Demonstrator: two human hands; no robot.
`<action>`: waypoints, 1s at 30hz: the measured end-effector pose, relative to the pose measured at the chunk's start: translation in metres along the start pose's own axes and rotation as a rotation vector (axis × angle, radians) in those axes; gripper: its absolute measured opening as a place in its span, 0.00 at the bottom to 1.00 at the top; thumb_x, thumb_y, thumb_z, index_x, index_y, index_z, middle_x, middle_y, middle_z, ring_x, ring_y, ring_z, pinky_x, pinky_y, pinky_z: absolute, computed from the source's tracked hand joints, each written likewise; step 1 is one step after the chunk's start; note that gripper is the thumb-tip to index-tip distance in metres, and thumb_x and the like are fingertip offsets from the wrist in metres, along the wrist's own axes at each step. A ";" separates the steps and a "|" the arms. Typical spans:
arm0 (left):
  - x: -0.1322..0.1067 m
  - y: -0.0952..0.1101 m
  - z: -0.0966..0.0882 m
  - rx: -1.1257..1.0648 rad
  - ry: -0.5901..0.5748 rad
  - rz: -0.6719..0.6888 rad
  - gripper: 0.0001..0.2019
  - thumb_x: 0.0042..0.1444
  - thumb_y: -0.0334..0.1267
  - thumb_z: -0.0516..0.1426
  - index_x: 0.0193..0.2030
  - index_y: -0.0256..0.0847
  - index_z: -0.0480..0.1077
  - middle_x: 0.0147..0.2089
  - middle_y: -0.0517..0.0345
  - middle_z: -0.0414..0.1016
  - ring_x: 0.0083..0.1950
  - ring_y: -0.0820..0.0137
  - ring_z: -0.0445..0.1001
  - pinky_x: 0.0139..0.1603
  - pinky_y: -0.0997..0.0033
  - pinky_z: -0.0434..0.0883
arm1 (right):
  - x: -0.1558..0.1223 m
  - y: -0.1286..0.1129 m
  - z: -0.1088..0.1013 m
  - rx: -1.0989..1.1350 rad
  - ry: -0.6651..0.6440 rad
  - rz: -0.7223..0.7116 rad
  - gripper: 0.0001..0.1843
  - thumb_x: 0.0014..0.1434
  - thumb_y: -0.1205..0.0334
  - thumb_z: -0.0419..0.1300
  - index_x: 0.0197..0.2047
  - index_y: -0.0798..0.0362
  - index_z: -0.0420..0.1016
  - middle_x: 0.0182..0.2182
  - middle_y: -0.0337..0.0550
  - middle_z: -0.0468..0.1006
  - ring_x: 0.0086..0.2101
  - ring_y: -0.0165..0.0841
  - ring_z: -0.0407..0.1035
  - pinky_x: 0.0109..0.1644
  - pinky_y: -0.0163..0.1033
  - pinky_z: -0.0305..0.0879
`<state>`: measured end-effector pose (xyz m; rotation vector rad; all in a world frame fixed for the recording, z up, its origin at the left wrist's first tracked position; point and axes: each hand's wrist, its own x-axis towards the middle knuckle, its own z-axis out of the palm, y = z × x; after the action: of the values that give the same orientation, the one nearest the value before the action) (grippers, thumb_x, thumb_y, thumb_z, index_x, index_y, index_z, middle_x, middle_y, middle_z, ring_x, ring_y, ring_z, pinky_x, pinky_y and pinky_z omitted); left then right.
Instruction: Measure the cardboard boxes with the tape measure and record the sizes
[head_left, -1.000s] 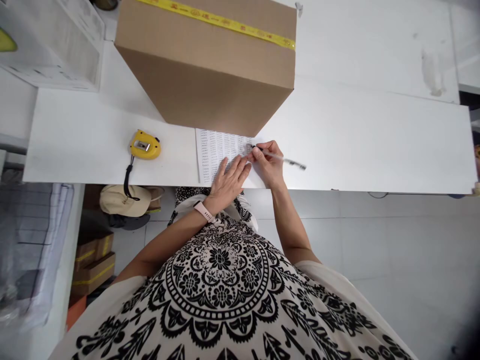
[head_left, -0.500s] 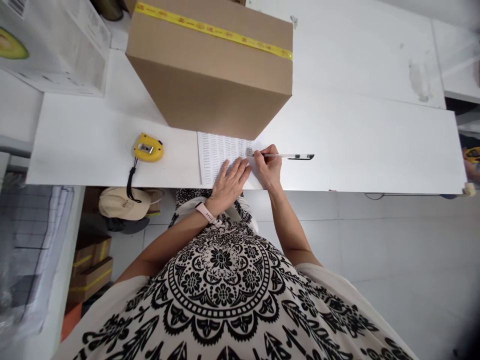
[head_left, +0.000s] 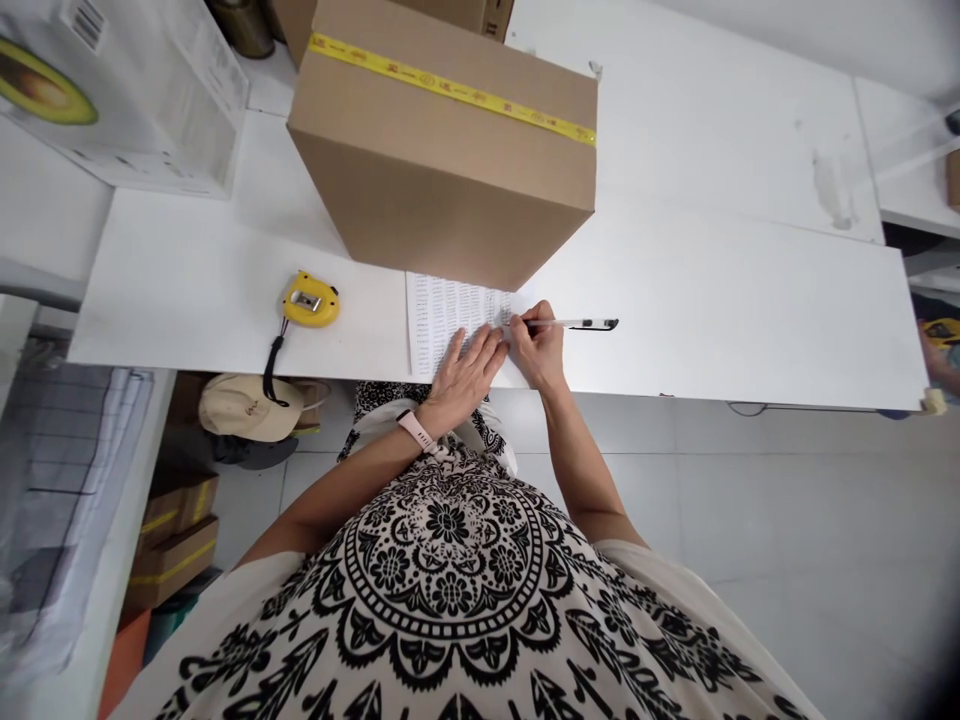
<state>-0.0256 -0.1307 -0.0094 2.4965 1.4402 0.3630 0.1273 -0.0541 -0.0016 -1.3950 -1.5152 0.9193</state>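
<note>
My right hand (head_left: pixel 538 345) is closed around a pen (head_left: pixel 579 324) with a clear barrel and a black end, its tip down at the paper. Under both hands lies a white sheet of paper (head_left: pixel 442 310) covered with columns of small print, too small to read. My left hand (head_left: pixel 468 373) rests flat on the sheet, fingers stretched out. A large cardboard box (head_left: pixel 450 190) with yellow printed tape stands just beyond the sheet and hides its far edge.
To the left on the white table (head_left: pixel 720 290) lies a yellow tape measure (head_left: pixel 311 301) with a black strap hanging over the edge. A white carton (head_left: pixel 142 100) with an avocado picture stands at the back left. Below the table is a beige cap (head_left: pixel 250 407).
The whole view has shifted slightly. The pen's tip sits a little lower on the sheet, nearer the left fingers. My left hand still lies flat on the paper.
</note>
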 end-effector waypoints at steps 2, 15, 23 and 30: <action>0.000 0.000 0.001 0.028 0.008 0.005 0.34 0.63 0.29 0.50 0.77 0.29 0.52 0.79 0.40 0.52 0.81 0.53 0.44 0.80 0.41 0.41 | 0.000 0.001 0.000 0.009 0.013 -0.011 0.13 0.62 0.59 0.60 0.30 0.47 0.59 0.21 0.31 0.61 0.24 0.28 0.57 0.30 0.38 0.56; 0.000 0.000 0.002 0.068 0.021 0.009 0.34 0.63 0.29 0.51 0.77 0.30 0.52 0.78 0.41 0.54 0.81 0.54 0.46 0.80 0.41 0.42 | 0.002 0.001 0.001 0.002 0.017 -0.031 0.14 0.60 0.58 0.61 0.29 0.47 0.58 0.19 0.30 0.61 0.22 0.26 0.56 0.28 0.37 0.55; 0.000 -0.001 0.004 0.063 0.010 0.007 0.35 0.63 0.29 0.50 0.77 0.30 0.51 0.79 0.41 0.52 0.81 0.54 0.45 0.80 0.40 0.43 | 0.002 0.000 0.001 0.007 0.040 -0.020 0.14 0.60 0.60 0.61 0.28 0.47 0.59 0.19 0.30 0.61 0.22 0.26 0.56 0.27 0.37 0.55; 0.000 -0.001 0.003 0.107 0.015 0.014 0.32 0.65 0.29 0.49 0.76 0.29 0.54 0.79 0.40 0.53 0.80 0.52 0.47 0.79 0.41 0.45 | 0.002 -0.002 0.000 0.002 0.042 -0.017 0.15 0.60 0.59 0.62 0.28 0.47 0.59 0.20 0.30 0.61 0.23 0.27 0.57 0.28 0.37 0.56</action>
<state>-0.0251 -0.1304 -0.0119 2.5942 1.4861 0.3154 0.1265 -0.0528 0.0006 -1.3900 -1.4917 0.8755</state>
